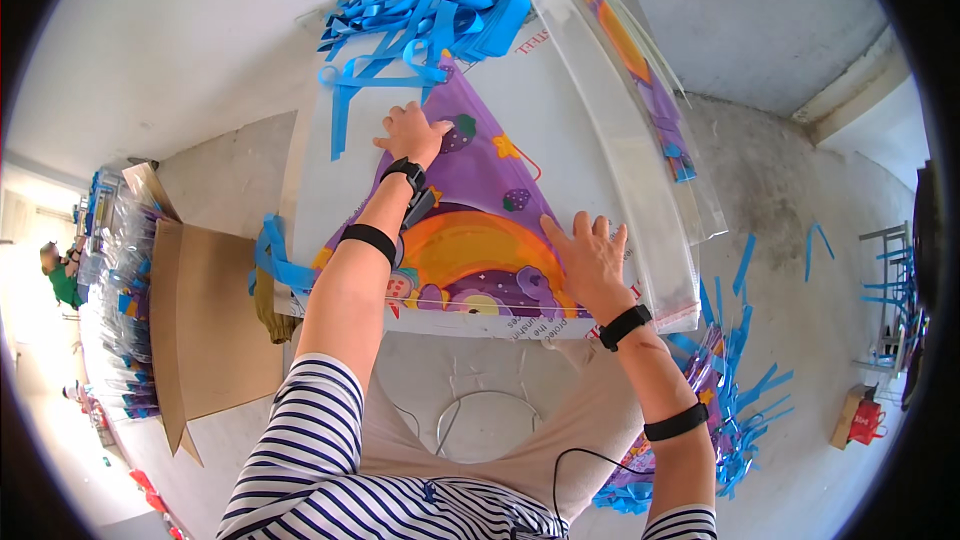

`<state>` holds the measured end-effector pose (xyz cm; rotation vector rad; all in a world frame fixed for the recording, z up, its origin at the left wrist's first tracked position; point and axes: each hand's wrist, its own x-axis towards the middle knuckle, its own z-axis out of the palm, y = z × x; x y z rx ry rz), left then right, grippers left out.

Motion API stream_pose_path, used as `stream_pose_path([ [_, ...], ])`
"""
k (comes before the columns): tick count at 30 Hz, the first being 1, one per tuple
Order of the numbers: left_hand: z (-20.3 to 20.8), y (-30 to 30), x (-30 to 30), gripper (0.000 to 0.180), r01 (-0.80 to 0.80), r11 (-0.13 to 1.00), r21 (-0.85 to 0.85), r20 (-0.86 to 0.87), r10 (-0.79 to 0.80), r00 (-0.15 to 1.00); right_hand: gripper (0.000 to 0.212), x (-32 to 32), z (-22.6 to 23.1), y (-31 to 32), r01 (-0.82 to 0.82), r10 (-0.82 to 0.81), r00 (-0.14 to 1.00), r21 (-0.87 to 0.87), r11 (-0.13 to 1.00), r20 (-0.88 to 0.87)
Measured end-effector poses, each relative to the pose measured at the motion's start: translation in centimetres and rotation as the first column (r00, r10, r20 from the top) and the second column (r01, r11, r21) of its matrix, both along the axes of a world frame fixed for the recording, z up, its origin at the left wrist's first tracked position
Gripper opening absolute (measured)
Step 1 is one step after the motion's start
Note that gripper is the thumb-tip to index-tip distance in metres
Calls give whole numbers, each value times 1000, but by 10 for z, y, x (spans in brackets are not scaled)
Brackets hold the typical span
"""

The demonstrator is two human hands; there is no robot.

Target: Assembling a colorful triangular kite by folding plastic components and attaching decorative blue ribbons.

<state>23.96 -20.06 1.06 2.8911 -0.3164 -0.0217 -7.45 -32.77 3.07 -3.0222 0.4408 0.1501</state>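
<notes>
A purple triangular kite (485,155), printed with orange arcs, berries and stars, lies flat on the white board-topped table before me. Its tip points away from me, next to blue ribbons (430,20) heaped at the far edge. My left hand (413,135) rests on the upper left part of the kite, fingers spread. On the kite's right edge lies my right hand (590,260), also with its fingers apart. Neither hand grips anything. Part of the kite's left side is hidden under my left forearm.
Clear plastic sleeves (620,140) lie along the table's right side, with a folded kite (640,80) beside them. An open cardboard box (215,320) and plastic-wrapped packs (120,310) are at left. More kites with blue ribbons (735,440) hang at lower right. A metal rack (885,290) stands far right.
</notes>
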Motion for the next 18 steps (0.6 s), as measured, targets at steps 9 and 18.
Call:
stream_pose_path([
  [9, 3, 16, 14, 59, -87, 995, -43, -49, 85, 995, 90, 1, -2, 0, -3, 2, 1000, -10, 1000, -15],
  [18, -4, 23, 29, 50, -92, 986, -142, -149, 71, 986, 83, 4, 12, 0, 22, -13, 992, 69, 997, -124],
])
